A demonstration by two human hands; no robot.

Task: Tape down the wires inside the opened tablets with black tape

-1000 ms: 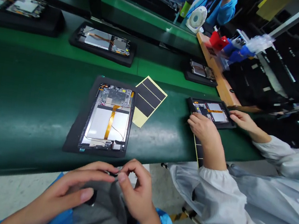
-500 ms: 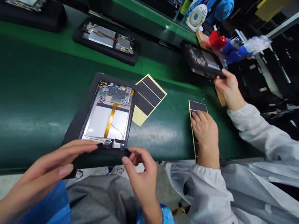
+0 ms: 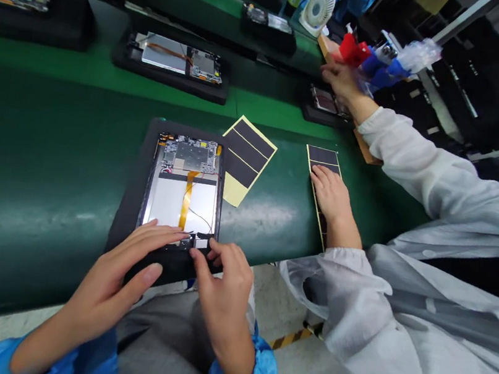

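An opened tablet (image 3: 170, 200) with a circuit board, silver battery and orange ribbon lies on a black foam pad (image 3: 132, 194) in front of me. My left hand (image 3: 116, 279) reaches over its lower left edge, fingers stretched toward the small parts there and thumb apart. At the lower right corner, my right hand (image 3: 227, 293) has its thumb and forefinger bent close around the edge; whether something small is between them is hidden. A yellow sheet with black adhesive strips (image 3: 245, 155) lies just right of the tablet.
On the right, a co-worker's hand (image 3: 333, 206) rests on another strip sheet (image 3: 323, 155); the other hand (image 3: 344, 85) is above a device. More opened devices (image 3: 179, 61) sit on pads along the green bench (image 3: 51, 132). A small white fan (image 3: 318, 10) stands behind.
Both my hands have moved in over the tablet's lower edge, the left further right across it. The co-worker's device has been set down on the bench, and that hand has let go of it.
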